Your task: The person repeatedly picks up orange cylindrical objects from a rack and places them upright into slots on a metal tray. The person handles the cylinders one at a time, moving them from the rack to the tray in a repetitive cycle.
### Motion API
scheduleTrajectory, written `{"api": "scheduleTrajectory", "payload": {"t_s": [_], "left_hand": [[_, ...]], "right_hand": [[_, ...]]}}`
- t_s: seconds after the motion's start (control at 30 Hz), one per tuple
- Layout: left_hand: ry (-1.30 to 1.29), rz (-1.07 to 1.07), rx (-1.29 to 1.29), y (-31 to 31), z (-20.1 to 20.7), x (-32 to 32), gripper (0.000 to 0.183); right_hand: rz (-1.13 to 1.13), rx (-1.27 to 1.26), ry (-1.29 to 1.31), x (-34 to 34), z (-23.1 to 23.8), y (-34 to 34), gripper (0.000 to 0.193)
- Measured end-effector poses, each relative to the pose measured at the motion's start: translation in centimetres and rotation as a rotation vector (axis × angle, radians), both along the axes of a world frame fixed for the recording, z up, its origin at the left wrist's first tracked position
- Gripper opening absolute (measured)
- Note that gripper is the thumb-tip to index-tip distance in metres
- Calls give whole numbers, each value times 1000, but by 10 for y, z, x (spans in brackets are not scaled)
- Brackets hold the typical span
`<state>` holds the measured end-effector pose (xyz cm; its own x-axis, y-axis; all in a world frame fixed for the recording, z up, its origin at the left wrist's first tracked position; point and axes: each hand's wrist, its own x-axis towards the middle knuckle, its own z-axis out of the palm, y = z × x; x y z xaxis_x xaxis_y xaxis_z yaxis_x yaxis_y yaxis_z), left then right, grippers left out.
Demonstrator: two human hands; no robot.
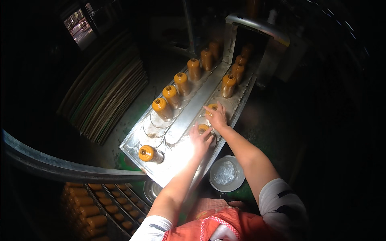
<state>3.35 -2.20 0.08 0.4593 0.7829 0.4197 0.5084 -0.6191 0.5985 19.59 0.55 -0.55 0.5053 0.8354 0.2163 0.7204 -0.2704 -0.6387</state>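
My left hand (201, 140) reaches over the near right part of a metal conveyor table, its fingers closed around the top of an orange-brown glazed bottle (204, 128). Just beyond it, my right hand (218, 117) grips a second bottle (212, 108) by its upper part. Both bottles stand upright on round plates; their lower bodies are mostly hidden by my hands. A matching bottle (151, 154) stands alone at the near left corner of the metal table (189, 116). Several more bottles (161, 108) line the left track, and others (228, 85) stand along the right track.
At the far end the tracks run to a metal-framed opening (257, 29). A pale basin (227, 173) sits below the table's right side. Lower left, several orange-brown pieces (96, 221) lie beside a curved metal rail (72, 166). Stacked boards (108, 92) lean at the left.
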Motion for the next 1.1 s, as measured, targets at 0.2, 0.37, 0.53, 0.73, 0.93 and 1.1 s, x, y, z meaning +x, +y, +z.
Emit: {"api": "scheduleTrajectory", "payload": {"t_s": [0.2, 0.37, 0.53, 0.73, 0.93, 1.1], "left_hand": [[-269, -67, -256, -52, -4, -66, 32], [-337, 312, -813, -192, -35, -201, 20], [-498, 634, -1030, -349, -37, -286, 24], [-735, 826, -995, -475, -40, -335, 27], [-768, 1260, -702, -588, -63, -422, 28], [-686, 1778, -220, -716, -45, -572, 30]], "right_hand": [[13, 402, 416, 25, -29, -125, 38], [22, 137, 891, -16, -113, -294, 26], [249, -138, 960, -74, -148, -377, 23], [716, -393, 879, -151, -136, -411, 23], [930, -621, 862, -241, -110, -407, 19], [1241, -484, 811, -400, -87, -397, 29]]}}
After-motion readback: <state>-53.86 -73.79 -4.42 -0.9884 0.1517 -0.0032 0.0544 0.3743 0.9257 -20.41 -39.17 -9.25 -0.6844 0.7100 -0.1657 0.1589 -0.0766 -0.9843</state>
